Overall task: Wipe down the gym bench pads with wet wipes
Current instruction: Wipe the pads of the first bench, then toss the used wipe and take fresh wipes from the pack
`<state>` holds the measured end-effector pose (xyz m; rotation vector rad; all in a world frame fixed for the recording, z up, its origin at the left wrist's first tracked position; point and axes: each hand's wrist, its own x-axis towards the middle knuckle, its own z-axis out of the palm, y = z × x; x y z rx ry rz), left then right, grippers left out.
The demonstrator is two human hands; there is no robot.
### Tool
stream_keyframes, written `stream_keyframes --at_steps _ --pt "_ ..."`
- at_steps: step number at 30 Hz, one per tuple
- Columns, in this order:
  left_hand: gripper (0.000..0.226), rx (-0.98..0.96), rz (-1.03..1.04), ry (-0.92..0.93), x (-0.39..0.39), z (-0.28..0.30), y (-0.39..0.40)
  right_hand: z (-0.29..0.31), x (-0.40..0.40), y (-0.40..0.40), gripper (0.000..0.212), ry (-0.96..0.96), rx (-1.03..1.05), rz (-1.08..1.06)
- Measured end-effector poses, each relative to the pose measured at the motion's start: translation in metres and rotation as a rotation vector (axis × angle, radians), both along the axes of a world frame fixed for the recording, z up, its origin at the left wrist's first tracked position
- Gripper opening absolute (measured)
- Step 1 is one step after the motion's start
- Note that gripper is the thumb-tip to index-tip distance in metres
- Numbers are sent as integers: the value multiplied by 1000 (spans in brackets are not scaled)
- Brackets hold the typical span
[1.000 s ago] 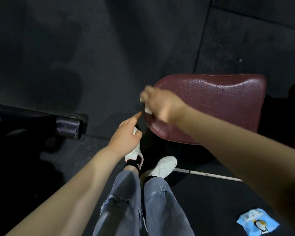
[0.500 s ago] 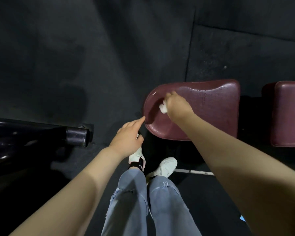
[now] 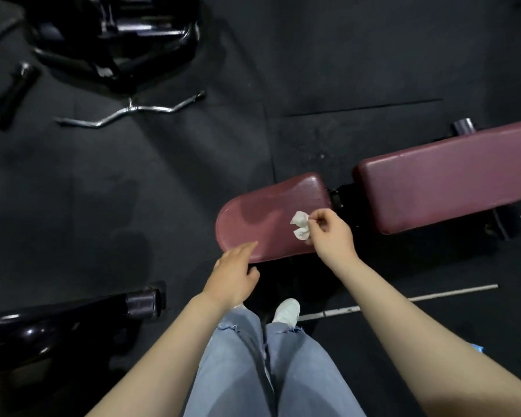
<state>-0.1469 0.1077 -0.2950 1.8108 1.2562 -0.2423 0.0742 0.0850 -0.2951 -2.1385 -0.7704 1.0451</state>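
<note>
A maroon seat pad [image 3: 262, 218] with wet streaks lies just ahead of my legs. The longer maroon back pad [image 3: 451, 182] stretches off to the right of it. My right hand [image 3: 331, 233] pinches a crumpled white wet wipe [image 3: 300, 224] and holds it over the right part of the seat pad. My left hand [image 3: 233, 273] hovers with straight fingers at the pad's near edge, its fingertips over the rim, holding nothing.
Dark rubber floor all round. A black machine foot [image 3: 73, 320] sits at the lower left. A chrome curl bar [image 3: 130, 111] and black equipment [image 3: 115, 34] lie at the back left. A thin metal rod [image 3: 403, 300] lies on the floor right of my white shoe [image 3: 286, 311].
My view has pulled back and up, so more floor and the back pad show. My right hand moved from the seat pad's left end to its right part and lifted the wipe.
</note>
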Motion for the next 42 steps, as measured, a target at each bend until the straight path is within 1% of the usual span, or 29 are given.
stream_keyframes --at_steps 3,8,11,14,17,21,24,27,29,31,32,34,35,38,42 --pt "61 33 -6 -82 28 39 -9 41 13 -26 26 59 109 -91" --pt "55 41 34 -270 72 100 -26 104 25 -64 21 175 210 -203" --pt "54 25 58 -441 96 137 -32 139 31 -83 18 229 277 -256" --pt "50 -23 26 -521 114 168 -33 167 31 -100 17 269 345 -317" --pt "38 -75 -23 -586 127 186 -32 185 28 -116 18 243 392 -433" --pt "35 -164 -116 -663 142 200 -35 205 21 -143 22 112 414 -578" --pt "41 -167 -216 -689 153 209 -48 215 12 -166 23 29 415 -687" --pt "48 -134 -331 -707 169 216 -65 222 3 -189 21 -10 431 -833" --pt "45 -124 -421 -719 181 220 -82 226 -1 -209 23 -10 450 -928" --pt "35 -137 -518 -742 194 224 -102 230 -3 -232 26 10 492 -1016" --pt "28 -134 -571 -755 202 226 -114 232 -3 -245 25 13 516 -1049" --pt "17 -125 -674 -772 218 230 -139 235 -2 -272 15 16 556 -1097" --pt "16 -125 -723 -765 226 230 -152 235 0 -286 11 11 554 -1118" --pt "15 -127 -905 -722 253 227 -195 233 9 -331 17 4 513 -1205" --pt "22 -105 -1197 -736 294 218 -255 231 34 -398 25 10 572 -1348"
